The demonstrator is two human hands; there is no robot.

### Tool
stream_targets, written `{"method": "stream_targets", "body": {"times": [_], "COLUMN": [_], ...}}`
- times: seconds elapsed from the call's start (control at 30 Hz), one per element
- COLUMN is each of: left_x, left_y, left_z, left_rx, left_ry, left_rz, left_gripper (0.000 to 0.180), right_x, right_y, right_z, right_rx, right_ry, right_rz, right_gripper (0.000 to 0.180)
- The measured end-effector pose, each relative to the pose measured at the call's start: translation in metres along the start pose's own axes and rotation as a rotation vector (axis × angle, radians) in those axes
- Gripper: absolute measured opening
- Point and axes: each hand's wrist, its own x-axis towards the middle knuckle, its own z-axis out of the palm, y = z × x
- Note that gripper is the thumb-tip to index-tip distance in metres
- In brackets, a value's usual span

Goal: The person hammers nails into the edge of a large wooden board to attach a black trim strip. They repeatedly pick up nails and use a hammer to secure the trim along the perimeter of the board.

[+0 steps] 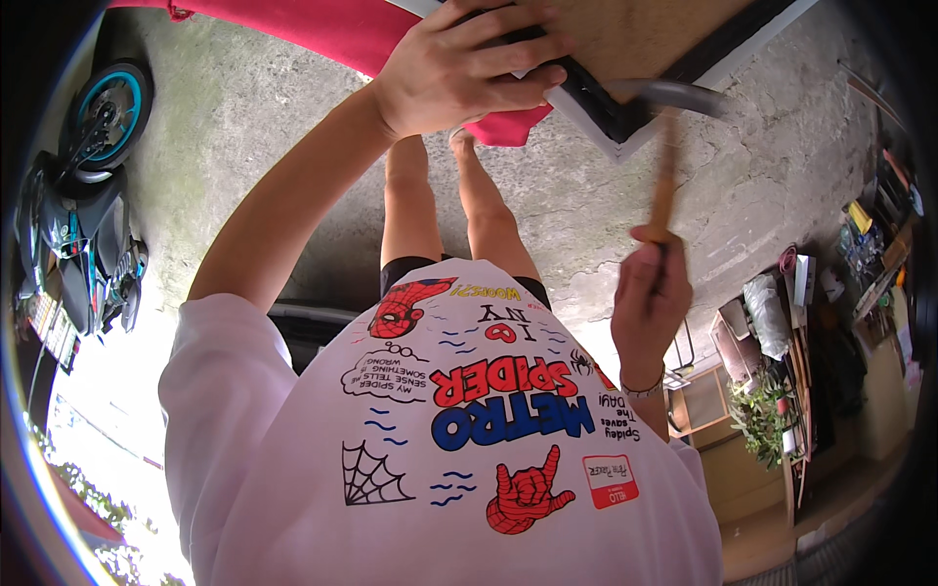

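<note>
At the far left, a motorbike (93,210) with a teal-rimmed wheel stood on the concrete floor (244,127). Red cloth (313,27) stretched along the top, left of the person's left hand (449,73). That hand reached over a black strip (596,103) edging a brown panel (635,39), fingers curled across it; whether they pinched it or only pressed could not be told. The panel lay at the upper middle, its near corner just right of the left fingertips. Over that corner hung the blurred head of a hammer (663,186), set crosswise; contact could not be judged. The handle's long axis ran from the head back toward the person, down to the right hand (653,283), which was wrapped firmly around its lower end. The left hand was nearer the corner. At the far right stood a leafy plant (762,415).
</note>
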Motion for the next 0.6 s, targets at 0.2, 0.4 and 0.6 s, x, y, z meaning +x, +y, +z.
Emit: {"method": "stream_targets", "body": {"times": [0.2,0.4,0.6], "left_x": [0.003,0.001,0.001], "left_y": [0.001,0.001,0.0], "left_z": [-0.001,0.002,0.0], "left_rx": [-0.006,-0.014,0.009], "left_ry": [-0.016,-0.001,-0.006], "left_rz": [-0.008,-0.006,-0.001], "left_gripper": [0.022,0.023,0.023], "right_x": [-0.003,-0.001,-0.002], "right_y": [-0.011,-0.008,0.011], "right_z": [-0.002,-0.005,0.002], "right_rx": [0.318,0.054,-0.1], "right_ry": [0.151,0.027,-0.053], "right_rz": [0.031,0.055,-0.035], "right_gripper": [0.032,0.024,0.031]}}
